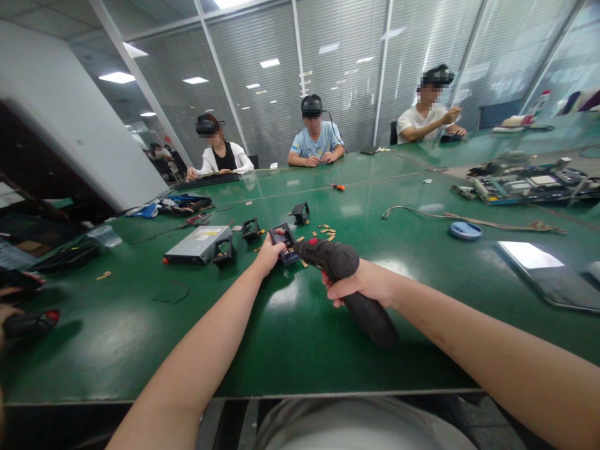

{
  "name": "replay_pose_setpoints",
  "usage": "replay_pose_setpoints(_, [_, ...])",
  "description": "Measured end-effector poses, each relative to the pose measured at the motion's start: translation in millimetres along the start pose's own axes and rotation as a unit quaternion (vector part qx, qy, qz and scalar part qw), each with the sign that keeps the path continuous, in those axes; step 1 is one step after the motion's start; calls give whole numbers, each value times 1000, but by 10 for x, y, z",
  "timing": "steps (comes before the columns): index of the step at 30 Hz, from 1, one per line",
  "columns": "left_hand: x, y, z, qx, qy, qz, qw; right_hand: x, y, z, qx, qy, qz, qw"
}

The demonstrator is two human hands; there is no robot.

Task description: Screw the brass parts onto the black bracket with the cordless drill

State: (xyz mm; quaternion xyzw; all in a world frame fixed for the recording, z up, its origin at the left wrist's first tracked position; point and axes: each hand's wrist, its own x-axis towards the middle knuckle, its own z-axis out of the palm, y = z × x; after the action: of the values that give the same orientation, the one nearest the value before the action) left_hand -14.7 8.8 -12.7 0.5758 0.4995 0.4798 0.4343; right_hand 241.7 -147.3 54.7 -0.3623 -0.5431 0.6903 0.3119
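My right hand [360, 284] is wrapped round the grip of a black cordless screwdriver [330, 256], whose tip points left. That tip reaches a small dark rectangular part [285, 242] on the table; whether it touches a screw is too small to tell. Fingers of my left hand [272, 250] close on the left side of this dark part. Small gold-coloured pieces [328, 231] lie scattered just behind it. Black plastic frames stand close by: one frame [300, 213] behind, another frame [250, 230] to the left, and a third frame [224, 252] nearer to me.
A silver disc drive [199, 244] lies left of the frames. On the right are a round blue lid [465, 230], a flat cable [487, 220], circuit boards [534, 180] and a tablet-like slab [557, 275]. Several people sit across the table; another person's hand with a dark tool [30, 323] shows at left.
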Motion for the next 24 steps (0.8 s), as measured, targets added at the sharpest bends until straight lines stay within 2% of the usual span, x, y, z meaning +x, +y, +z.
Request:
replay_pose_setpoints(18, [41,-53,-25,-2,-1,-3,1000,20,23,-13,1,-4,-1,1000])
replay_pose_setpoints(24, [91,-105,-39,-101,-28,-18,994,-7,-27,21,7,2,3,1000])
